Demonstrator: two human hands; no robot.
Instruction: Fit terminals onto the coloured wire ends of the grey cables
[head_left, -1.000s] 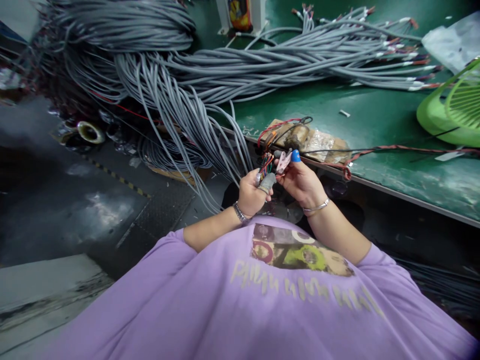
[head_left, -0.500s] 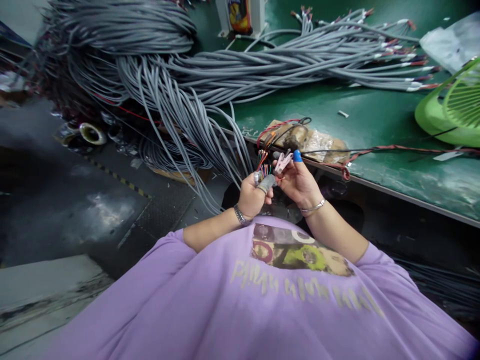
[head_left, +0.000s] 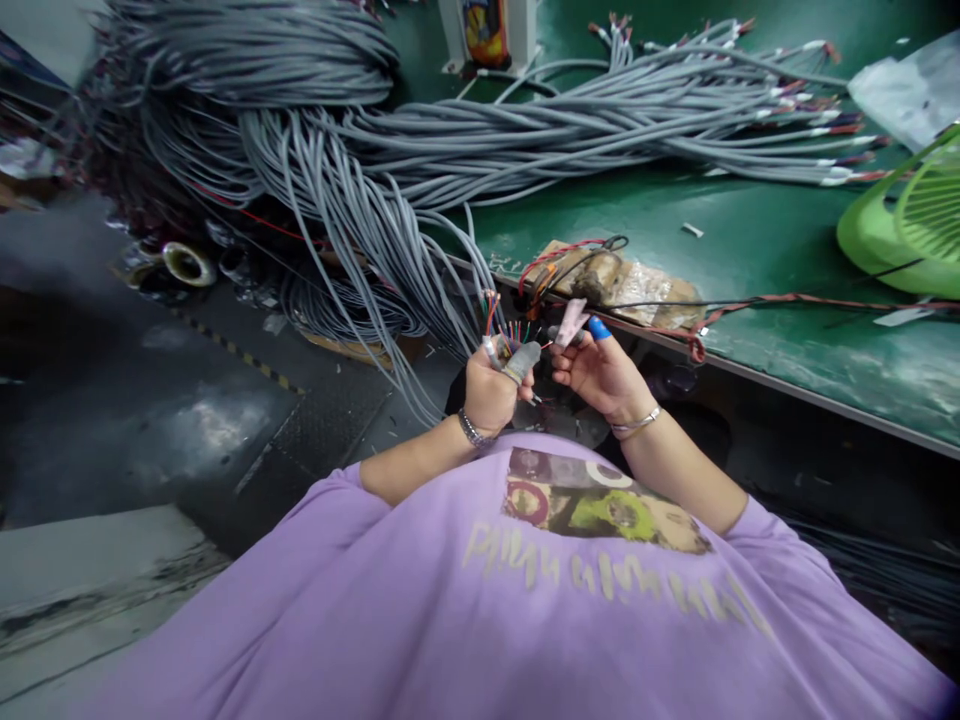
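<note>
My left hand (head_left: 495, 388) is closed around the end of a grey cable, from which thin coloured wires (head_left: 492, 315) fan out above the fist. A grey finger cover sits on its thumb. To its right, my right hand (head_left: 600, 372) pinches a pale pink clothes-peg-like clip (head_left: 571, 322) between thumb and fingers. Blue tape wraps that thumb's tip. A thin orange wire runs between the two hands; which of them holds its end I cannot make out. Both hands are in front of the table edge, just below a taped wooden block (head_left: 637, 285).
Long grey cables (head_left: 525, 140) lie across the green table (head_left: 795, 235) and hang over its near edge. A green fan (head_left: 900, 220) stands at the right, near a plastic bag (head_left: 911, 90). A black-and-red cord (head_left: 795, 298) runs along the edge. Wire coils (head_left: 187, 265) sit on the floor at left.
My hands have moved a little apart, the left one shifting left with the cable end. The pink clip has turned in my right hand, and its jaws look less spread.
</note>
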